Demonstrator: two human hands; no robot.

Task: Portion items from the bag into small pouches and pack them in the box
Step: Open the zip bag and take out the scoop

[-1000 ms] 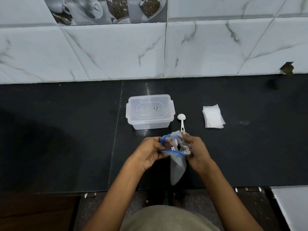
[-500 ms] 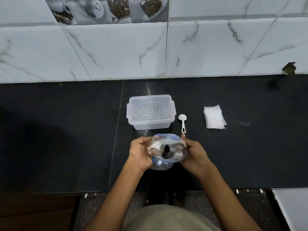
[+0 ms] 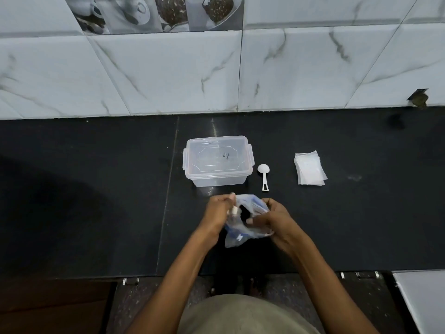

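Both the left hand (image 3: pixel 216 213) and right hand (image 3: pixel 277 220) gripped the bag (image 3: pixel 243 227), its contents unclear; at twelve o'clock stood the lidded box (image 3: pixel 218 162).

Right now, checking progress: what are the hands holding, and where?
Both hands, left and right, grip the bag at its open mouth, one each side.
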